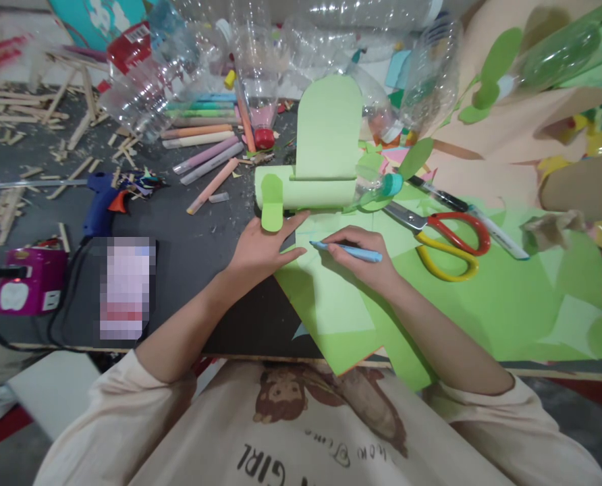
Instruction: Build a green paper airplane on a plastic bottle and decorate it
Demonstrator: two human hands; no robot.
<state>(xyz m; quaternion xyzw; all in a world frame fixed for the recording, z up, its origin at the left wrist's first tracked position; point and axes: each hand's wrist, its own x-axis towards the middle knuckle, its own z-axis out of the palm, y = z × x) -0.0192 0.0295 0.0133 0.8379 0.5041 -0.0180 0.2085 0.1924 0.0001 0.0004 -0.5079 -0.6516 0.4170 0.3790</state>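
Observation:
My right hand (pixel 364 253) grips a light blue marker (pixel 354 252), its tip at a pale green paper sheet (pixel 339 300). Spread out at the sheet's left edge is my left hand (pixel 268 250), thumb and fingers apart. Just beyond both hands lies a bottle wrapped in pale green paper (pixel 321 192), with a teal cap (pixel 393 183) on its right end. A rounded paper flap (pixel 330 125) rises from the wrap, and a small bright green paper piece (pixel 272 202) sits at its left end.
Red-and-yellow scissors (pixel 432 229) lie right of my right hand on larger green paper (pixel 513 304). To the left are a blue glue gun (pixel 101 202), a phone (pixel 126 287) and a purple power block (pixel 30 280). Several markers (pixel 210 155) and clear bottles (pixel 260 67) stretch across the back.

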